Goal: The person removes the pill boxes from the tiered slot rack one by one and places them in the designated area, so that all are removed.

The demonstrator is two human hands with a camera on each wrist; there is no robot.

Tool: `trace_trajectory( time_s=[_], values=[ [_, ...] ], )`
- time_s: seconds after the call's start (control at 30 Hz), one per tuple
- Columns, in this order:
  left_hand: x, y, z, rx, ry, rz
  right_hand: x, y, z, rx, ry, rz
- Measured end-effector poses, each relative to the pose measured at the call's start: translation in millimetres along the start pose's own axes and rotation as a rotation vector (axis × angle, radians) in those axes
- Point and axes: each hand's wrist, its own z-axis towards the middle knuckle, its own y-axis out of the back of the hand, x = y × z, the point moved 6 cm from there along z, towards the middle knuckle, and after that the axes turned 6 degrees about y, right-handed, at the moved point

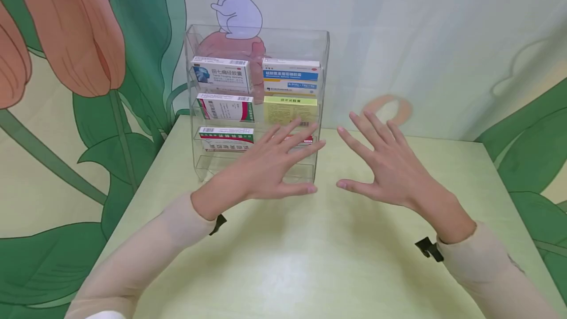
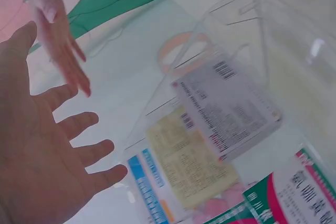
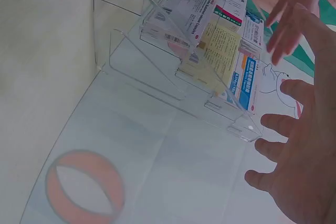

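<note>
My left hand is held over the table in front of a clear tiered rack, fingers spread and holding nothing. To the rack's right, my right hand is raised with its fingers spread too. Medicine boxes stand in the rack in two columns: a white box with a blue picture and a blue-and-white box on top, a red-green-white box and a yellow box in the middle. Lower down are a green-and-red-edged box and a white box, which my left hand mostly covers in the head view.
The pale green table carries the rack near its back edge. Behind hangs a light curtain printed with tulips and a white cartoon animal. A black clip is at the right sleeve, another at the left.
</note>
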Motion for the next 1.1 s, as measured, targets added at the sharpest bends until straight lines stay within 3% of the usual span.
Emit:
trace_trajectory(
  time_s=[0.13, 0.23, 0.37, 0.5, 0.67, 0.8, 0.93, 1.1],
  values=[
    [0.9, 20.9, -9.3, -0.056, 0.001, -0.004, 6, 5, 3, -0.035, 0.012, 0.055],
    [18.6, 38.2, -18.2, -0.149, 0.029, -0.033, 17, 9, 8, -0.079, 0.036, 0.123],
    [67.6, 54.5, -35.0, -0.287, 0.151, -0.103, 33, 2, 21, -0.116, 0.061, 0.193],
    [123.2, 56.2, -57.5, -0.391, 0.324, -0.192, 42, -13, 38, -0.159, 0.075, 0.257],
    [178.9, 35.3, -82.1, -0.485, 0.503, -0.380, 44, -31, 62, -0.212, 0.054, 0.341],
    [213.2, 5.7, -100.7, -0.492, 0.622, -0.555, 42, -48, 83, -0.196, 0.001, 0.390],
    [232.4, -25.8, -113.7, -0.426, 0.696, -0.750, 39, -66, 99, -0.149, -0.054, 0.405],
    [240.9, -56.5, -118.3, -0.297, 0.764, -0.953, 35, -88, 111, -0.088, -0.107, 0.398]
  ],
)
